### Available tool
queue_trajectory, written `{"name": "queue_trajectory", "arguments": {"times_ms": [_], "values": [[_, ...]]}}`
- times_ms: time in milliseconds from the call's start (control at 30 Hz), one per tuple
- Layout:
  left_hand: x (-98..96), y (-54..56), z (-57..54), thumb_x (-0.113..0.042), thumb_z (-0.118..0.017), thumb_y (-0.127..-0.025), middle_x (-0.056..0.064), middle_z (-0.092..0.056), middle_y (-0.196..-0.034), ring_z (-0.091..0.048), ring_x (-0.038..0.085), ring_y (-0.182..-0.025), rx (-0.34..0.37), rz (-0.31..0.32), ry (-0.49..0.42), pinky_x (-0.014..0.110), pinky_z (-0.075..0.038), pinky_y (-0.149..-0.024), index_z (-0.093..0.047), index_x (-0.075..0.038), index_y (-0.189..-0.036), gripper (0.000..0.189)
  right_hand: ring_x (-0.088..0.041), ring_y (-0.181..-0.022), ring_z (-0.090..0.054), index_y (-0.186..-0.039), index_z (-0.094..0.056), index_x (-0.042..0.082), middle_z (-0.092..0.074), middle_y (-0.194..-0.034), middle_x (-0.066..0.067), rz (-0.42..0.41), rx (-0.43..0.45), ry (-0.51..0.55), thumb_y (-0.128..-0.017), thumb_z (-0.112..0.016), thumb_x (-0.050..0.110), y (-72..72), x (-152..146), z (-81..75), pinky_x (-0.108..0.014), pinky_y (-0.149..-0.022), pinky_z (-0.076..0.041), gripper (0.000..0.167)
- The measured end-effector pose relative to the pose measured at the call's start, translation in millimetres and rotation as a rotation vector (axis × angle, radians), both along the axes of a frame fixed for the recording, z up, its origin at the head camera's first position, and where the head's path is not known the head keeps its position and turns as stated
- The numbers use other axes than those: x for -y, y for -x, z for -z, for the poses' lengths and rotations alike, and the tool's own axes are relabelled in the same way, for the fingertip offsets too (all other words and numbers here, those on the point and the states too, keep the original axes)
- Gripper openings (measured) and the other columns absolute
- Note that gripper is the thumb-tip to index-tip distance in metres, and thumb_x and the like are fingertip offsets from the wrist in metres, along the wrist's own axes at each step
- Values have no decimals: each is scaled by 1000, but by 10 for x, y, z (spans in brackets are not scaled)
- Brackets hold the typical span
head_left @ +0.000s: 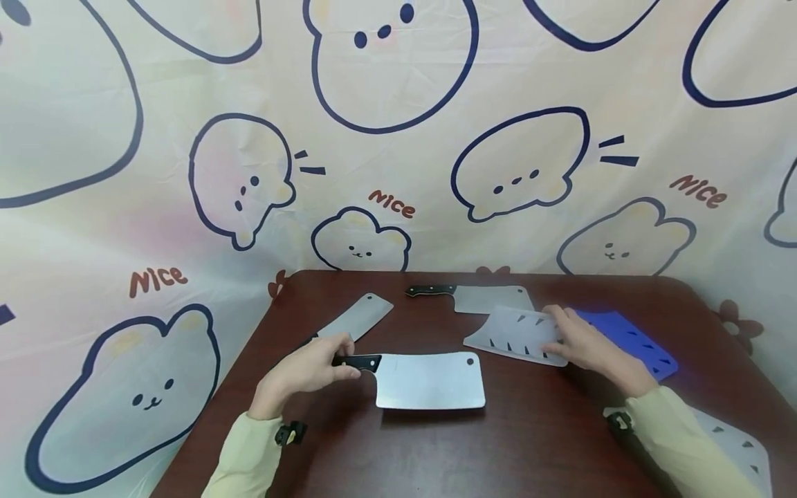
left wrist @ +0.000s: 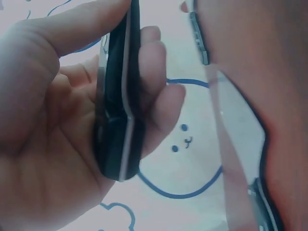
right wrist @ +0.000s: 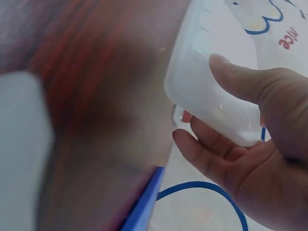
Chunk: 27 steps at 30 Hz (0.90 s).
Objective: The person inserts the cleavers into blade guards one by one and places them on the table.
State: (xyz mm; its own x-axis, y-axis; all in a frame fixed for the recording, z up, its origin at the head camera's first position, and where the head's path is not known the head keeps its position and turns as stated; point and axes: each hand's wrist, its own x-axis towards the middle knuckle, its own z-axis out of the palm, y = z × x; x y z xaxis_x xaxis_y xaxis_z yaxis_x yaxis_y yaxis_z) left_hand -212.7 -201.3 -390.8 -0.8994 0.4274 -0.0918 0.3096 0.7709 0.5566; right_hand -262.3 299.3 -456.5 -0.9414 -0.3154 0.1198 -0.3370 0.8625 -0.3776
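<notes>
My left hand (head_left: 314,363) grips the black handle of a cleaver (head_left: 429,380), whose broad steel blade points right above the near middle of the table. In the left wrist view the thumb and fingers wrap the cleaver's handle (left wrist: 118,106). On the other side, my right hand (head_left: 582,339) pinches the right end of a translucent white blade guard (head_left: 517,335) with triangular slots. The right wrist view has the thumb on one face of this guard (right wrist: 211,91) and the fingers beneath. The guard's left end has a curved edge facing the cleavers.
A second cleaver (head_left: 361,317) lies behind my left hand. A third cleaver (head_left: 492,299) lies at the back, partly overlapped by the held guard. A blue blade guard (head_left: 629,339) lies right of my right hand; another white guard (head_left: 737,446) lies partly under the right sleeve.
</notes>
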Motion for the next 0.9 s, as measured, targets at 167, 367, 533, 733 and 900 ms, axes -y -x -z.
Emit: {"name": "queue_trajectory", "arguments": {"times_ms": [167, 367, 533, 733, 900], "values": [[-18, 79, -116, -27, -76, -86, -2, -59, -80, -55, 16, -74, -45, -17, -73, 32, -45, -65, -55, -19, -98, 25, -35, -106, -61, -135, -45, -1, -59, -121, -23, -39, -81, 13, -87, -74, 15, -29, 34, -145, -50, -84, -54, 58], [-103, 155, -226, -27, -76, -86, -1, -64, -88, -58, 18, -81, -127, -82, -143, 34, -49, -71, -56, -21, -103, 27, -38, -109, -62, -137, -46, 4, -58, -128, -22, -39, -96, 93, -91, -68, 12, -87, 84, -328, -54, -84, -55, 52], [-207, 193, -300, -28, -74, -88, -2, -68, -98, -61, 17, -88, -178, -102, -207, 35, -50, -81, -59, -23, -109, 27, -36, -107, -64, -136, -50, 6, -61, -127, -20, -32, -199, 137, -93, -66, 10, -134, 91, -472, -54, -84, -55, 46], [-261, 214, -411, -30, -76, -86, -5, -72, -96, -63, 19, -83, -156, -114, -341, 35, -51, -75, -67, -27, -108, 23, -37, -99, -68, -138, -50, 10, -64, -122, -20, 25, -249, 191, -98, -60, 21, -254, 84, -714, -53, -79, -56, 43], [-272, 246, -465, -30, -74, -88, -1, -71, -84, -64, 22, -78, -164, -96, -472, 39, -47, -78, -68, -25, -106, 20, -39, -103, -66, -136, -52, 13, -63, -125, -19, 120, -216, 295, -101, -53, 35, -335, 79, -917, -56, -80, -55, 42]]}}
